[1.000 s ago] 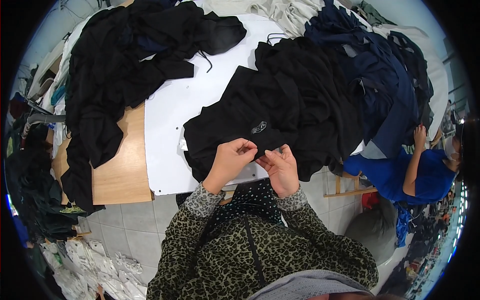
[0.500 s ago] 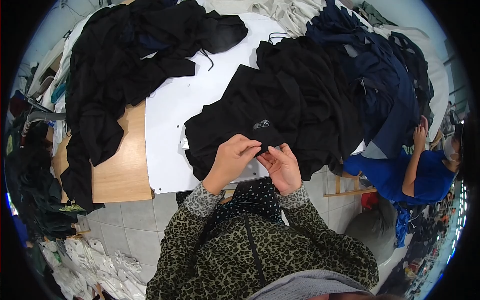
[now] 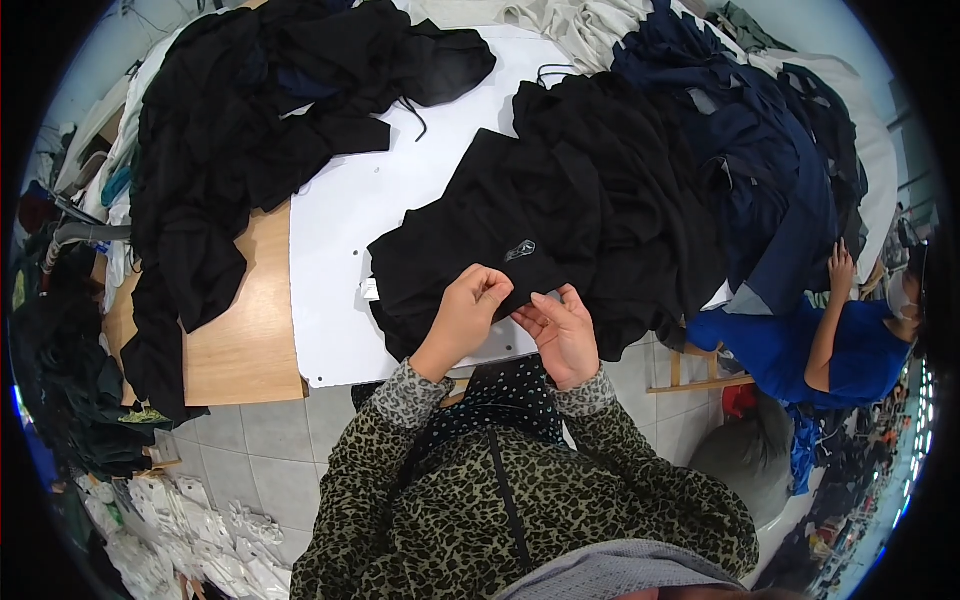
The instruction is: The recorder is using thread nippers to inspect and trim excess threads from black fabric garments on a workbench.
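A black garment (image 3: 540, 200) lies rumpled on the white-covered table in front of me. A small grey emblem (image 3: 520, 250) shows on its near part, and a white label (image 3: 369, 289) sticks out at its left edge. Just below the emblem, my left hand (image 3: 462, 312) is closed in a pinch over the cloth; whatever sits between its fingertips is too small to make out. My right hand (image 3: 562, 335) is palm up beside it, thumb and fingers closed on the garment's near edge.
More black garments (image 3: 280, 110) are heaped at the left of the table (image 3: 330, 250). Navy garments (image 3: 770, 190) pile up at the right, beyond which a person in blue (image 3: 830, 350) works. A grey sack (image 3: 740, 460) stands on the floor, and white bundles (image 3: 180, 540) lie lower left.
My left hand has drawn slightly up and left, away from my right fingers, with its fingertips curled tighter. My right hand has barely shifted. The other person's hand has moved slightly.
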Demonstrator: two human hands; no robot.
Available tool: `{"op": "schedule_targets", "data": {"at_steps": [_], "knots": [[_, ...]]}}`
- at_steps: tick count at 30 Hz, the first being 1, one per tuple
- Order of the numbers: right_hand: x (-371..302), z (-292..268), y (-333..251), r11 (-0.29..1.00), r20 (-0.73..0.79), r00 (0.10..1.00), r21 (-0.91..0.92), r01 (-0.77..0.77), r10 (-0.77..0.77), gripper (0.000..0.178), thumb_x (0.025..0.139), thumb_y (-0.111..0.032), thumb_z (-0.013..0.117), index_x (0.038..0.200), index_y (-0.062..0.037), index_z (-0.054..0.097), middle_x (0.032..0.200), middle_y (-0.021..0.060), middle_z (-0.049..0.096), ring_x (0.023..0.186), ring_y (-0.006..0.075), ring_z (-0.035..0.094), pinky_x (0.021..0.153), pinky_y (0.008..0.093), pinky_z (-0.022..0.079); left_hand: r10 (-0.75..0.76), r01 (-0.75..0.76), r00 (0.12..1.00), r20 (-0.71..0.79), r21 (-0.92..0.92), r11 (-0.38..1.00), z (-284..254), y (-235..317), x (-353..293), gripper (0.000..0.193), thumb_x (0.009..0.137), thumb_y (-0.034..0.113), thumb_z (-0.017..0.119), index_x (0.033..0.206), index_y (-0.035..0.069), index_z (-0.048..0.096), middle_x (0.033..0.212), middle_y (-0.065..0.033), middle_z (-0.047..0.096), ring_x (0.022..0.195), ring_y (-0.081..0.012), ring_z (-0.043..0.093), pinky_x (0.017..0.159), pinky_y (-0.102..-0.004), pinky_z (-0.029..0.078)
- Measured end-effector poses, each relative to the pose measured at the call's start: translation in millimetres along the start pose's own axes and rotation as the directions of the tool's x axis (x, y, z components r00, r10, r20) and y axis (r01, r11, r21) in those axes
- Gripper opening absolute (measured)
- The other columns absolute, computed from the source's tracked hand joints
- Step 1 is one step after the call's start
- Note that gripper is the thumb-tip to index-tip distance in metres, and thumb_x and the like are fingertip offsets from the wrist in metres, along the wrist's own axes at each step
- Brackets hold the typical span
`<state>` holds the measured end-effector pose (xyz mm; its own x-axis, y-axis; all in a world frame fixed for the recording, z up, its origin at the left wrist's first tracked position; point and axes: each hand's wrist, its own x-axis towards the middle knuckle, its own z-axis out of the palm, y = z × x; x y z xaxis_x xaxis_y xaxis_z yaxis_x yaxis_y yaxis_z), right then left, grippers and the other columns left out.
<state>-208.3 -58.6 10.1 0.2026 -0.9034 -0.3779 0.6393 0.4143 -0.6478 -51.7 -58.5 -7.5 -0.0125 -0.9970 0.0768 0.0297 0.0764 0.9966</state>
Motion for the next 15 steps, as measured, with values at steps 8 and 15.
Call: {"op": "schedule_targets", "data": {"at_steps": [8,15], "knots": [[-0.6,-4.4,5.4,0.996,-0.016,0.996,0.000,0.087,-0.087,0.033,0.085,0.000,0.060,0.107,-0.0058,0.037,0.082,0.0033,0.056,0.082,0.0197,0.060,0.083,0.0387,0.050,-0.192,0.204,0.979,0.075,-0.224,0.953,-1.7,13.7,-2.5,0.010,0.094,0.014,0.055,0.090,0.005,0.056,0.069,0.0085,0.046,0.058,0.0000,0.035,0.051,-0.0167,0.029],[-3.4,0.7,13.4,0.961,-0.121,0.953,-0.030,0.276,-0.278,0.035,0.085,0.002,0.060,0.112,-0.0055,0.038,0.088,0.0037,0.055,0.084,0.0160,0.058,0.080,0.0362,0.051,0.088,-0.088,0.996,-0.003,0.107,0.990,-4.2,17.5,-4.1,0.008,0.087,0.007,0.061,0.089,-0.001,0.063,0.088,-0.0028,0.058,0.069,-0.0097,0.053,0.061,-0.0222,0.043]]}}
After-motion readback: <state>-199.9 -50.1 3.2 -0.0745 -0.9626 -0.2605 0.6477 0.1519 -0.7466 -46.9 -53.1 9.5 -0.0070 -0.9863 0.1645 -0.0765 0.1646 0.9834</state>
